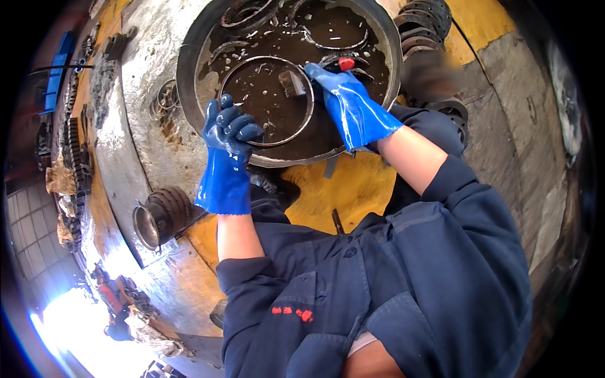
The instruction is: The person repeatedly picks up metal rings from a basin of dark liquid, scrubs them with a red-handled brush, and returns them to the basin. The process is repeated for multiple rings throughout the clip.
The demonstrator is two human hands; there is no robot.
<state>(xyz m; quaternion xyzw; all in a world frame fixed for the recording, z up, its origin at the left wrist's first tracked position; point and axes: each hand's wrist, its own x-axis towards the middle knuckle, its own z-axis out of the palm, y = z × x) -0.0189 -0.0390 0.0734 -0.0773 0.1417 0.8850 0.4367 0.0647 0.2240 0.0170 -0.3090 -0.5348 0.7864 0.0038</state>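
Note:
Both my hands wear long blue rubber gloves. My left hand is closed on the lower left edge of a thin metal ring. The ring is tilted above the dark liquid in a large round metal basin. On the ring's right side is my right hand, its fingertips at the rim. A dark tool with a red end sticks out beyond this hand and seems gripped in it; its working end is hidden. Several other rings, including a partly sunken one, lie in the liquid.
Stacked dark round parts stand right of the basin. To the left, thin rings lie on the metal floor plate, with a ribbed cylindrical part nearer me. Chain-like parts line the far left. Yellow flooring shows between my legs.

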